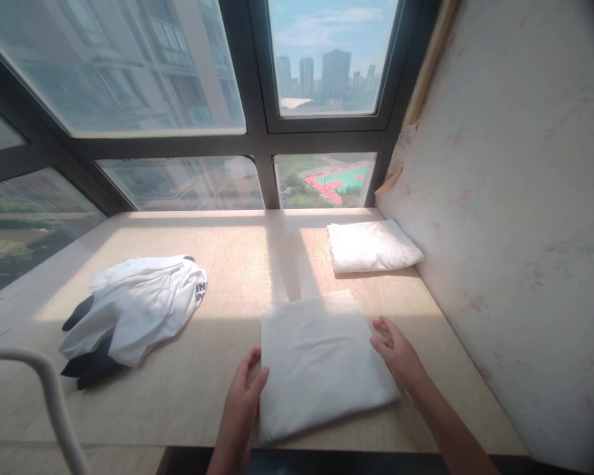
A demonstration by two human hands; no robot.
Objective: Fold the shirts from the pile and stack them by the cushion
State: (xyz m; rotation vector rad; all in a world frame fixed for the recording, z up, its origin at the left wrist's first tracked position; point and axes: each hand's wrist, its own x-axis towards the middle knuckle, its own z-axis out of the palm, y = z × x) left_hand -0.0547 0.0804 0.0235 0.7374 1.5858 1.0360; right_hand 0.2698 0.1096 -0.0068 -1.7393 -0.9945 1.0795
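Observation:
A white cloth [321, 363], folded into a flat, roughly square shape with faint creases, lies on the wooden surface [228, 264] near its front edge. Beside its left edge is my left hand [245, 392], thumb and fingers apart, nothing held in it. My right hand [393, 349] is at the cloth's right edge, with its fingers curved and apart and nothing visible in its grasp. Further back on the right lies a smaller folded white cloth [371, 246]. On the left, a crumpled white garment [143, 303] shows dark parts and black lettering.
Dark-framed windows [262, 142] rise behind the wooden surface. A wall with a faint floral pattern [515, 231] borders it on the right. At the lower left stands a curved grey tube [49, 389]. A dark gap runs below the front edge.

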